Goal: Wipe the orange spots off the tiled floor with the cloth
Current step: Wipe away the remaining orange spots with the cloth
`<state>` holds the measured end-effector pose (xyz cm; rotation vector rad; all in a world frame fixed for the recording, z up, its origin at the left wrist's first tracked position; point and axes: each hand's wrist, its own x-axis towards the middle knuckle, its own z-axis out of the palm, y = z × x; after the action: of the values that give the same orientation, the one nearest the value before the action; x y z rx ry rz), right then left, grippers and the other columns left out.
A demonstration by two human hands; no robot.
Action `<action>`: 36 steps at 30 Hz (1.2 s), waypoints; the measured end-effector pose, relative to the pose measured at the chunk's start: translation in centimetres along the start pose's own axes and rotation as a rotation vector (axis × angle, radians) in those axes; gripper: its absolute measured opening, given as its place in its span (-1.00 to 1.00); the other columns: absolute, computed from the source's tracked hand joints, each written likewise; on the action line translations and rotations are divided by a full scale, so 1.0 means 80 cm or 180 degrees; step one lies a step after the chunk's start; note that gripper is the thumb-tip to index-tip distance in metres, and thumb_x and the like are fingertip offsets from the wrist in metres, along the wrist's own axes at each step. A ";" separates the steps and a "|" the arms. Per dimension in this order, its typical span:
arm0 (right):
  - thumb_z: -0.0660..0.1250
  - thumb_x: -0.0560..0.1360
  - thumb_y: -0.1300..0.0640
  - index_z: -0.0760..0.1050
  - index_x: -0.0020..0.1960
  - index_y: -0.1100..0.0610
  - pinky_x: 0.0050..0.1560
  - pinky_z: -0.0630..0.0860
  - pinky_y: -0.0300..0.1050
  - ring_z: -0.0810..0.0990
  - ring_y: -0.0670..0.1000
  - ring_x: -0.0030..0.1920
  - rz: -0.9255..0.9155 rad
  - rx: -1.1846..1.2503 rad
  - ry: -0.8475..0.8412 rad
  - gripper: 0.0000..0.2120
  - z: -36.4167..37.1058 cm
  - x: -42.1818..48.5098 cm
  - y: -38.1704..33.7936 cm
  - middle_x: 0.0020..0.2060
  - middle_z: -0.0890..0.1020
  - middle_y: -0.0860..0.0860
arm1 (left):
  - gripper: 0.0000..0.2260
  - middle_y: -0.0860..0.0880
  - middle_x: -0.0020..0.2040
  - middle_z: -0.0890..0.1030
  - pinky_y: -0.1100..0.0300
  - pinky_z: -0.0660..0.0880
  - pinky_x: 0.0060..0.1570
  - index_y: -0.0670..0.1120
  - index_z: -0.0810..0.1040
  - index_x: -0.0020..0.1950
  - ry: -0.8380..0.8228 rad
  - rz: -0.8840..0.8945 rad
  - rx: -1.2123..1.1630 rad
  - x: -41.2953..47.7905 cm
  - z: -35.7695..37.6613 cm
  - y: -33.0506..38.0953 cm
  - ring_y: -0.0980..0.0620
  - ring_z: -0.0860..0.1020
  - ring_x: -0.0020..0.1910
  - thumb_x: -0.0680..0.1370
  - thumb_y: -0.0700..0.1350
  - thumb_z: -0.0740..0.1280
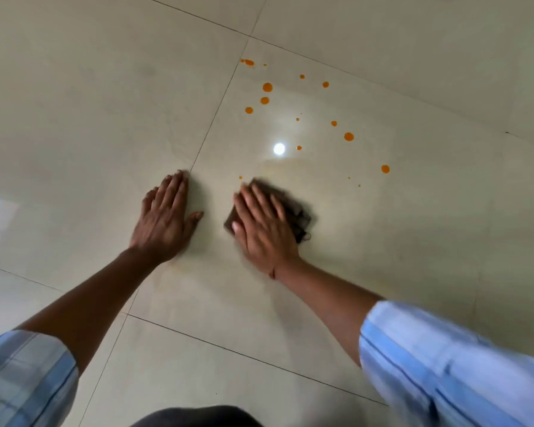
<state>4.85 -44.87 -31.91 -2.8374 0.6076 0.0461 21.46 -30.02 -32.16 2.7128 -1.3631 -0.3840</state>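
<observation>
Tiled floor [105,103]: pale glossy tiles with thin dark joints. Left grip [164,220], a bare hand, lies flat on the floor, fingers straight and together, thumb out to the side, fingertips at a tile joint. Right grip [264,226] is just beside it, flat on a dark cloth [296,208], straight fingers pressing it to the floor; the cloth is bunched and its edges are blurred. Orange spots [267,87] are scattered over the tile beyond the cloth, most well apart from it, with one tiny spot near the right fingertips. Faint yellowish film on the tile just beyond the cloth. Round light reflection [279,148] among the spots. Light blue sleeves [444,365] end partway up both forearms.
</observation>
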 end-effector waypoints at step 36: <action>0.04 0.59 -0.08 0.24 0.53 0.15 0.47 0.17 0.14 0.19 0.09 0.53 0.0104 -0.0122 -0.0025 -0.43 -0.013 0.060 0.022 0.53 0.26 0.09 | -0.45 -0.14 0.57 0.12 0.00 0.00 0.49 -0.20 0.12 0.55 0.0102 -0.0028 -0.0182 0.000 0.005 -0.002 -0.10 0.08 0.55 0.61 0.05 -0.02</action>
<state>8.52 -48.58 -31.69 -2.8628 0.6586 0.0756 21.47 -29.89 -32.60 2.6679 -1.3118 -0.3725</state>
